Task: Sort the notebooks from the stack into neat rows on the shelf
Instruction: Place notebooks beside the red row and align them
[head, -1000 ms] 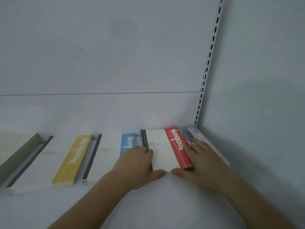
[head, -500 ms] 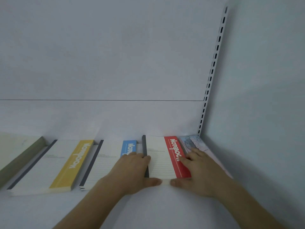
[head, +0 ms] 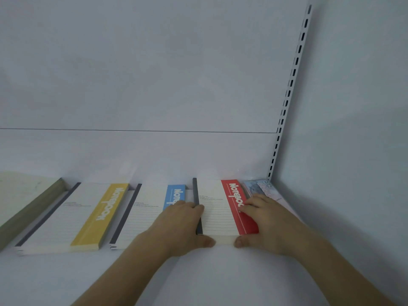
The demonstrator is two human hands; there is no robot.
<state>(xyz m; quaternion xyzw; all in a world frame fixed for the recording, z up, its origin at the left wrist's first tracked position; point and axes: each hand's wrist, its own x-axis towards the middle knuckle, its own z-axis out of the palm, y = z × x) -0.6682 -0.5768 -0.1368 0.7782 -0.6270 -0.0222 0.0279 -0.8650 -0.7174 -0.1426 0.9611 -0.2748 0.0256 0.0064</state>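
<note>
A red-banded notebook (head: 217,208) lies flat on the white shelf (head: 209,274), its dark spine to the left. My left hand (head: 181,226) holds its left edge, thumb on the near edge. My right hand (head: 267,224) covers its red right edge, thumb also on the near edge. To the left lie a blue-banded notebook (head: 143,215) and a yellow-banded notebook (head: 72,219), side by side in a row. A pale patterned notebook (head: 260,187) lies in the right corner, partly under my right hand.
An olive-edged book (head: 26,208) lies at the far left. The shelf's back panel (head: 143,85) and right side wall (head: 353,129) close in the row. A slotted upright rail (head: 289,93) runs up the corner. Bare shelf surface lies in front of the notebooks.
Both hands have pushed the red-banded notebook a little further back and squared it with the row. The camera has tilted slightly.
</note>
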